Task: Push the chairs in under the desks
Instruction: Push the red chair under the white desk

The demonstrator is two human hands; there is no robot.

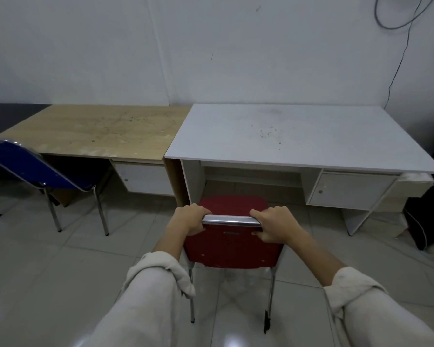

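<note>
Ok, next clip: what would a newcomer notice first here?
Both hands, left hand and right hand, grip the metal top rail of a red chair at centre, facing the white desk. To the left, a blue chair stands pulled out from the wooden desk.

You face a plain white wall [261,46] with a dark cable [396,71] trailing down its right side. Beneath you lies a glossy pale tiled floor [48,271], catching soft reflections in dim, even light.
</note>
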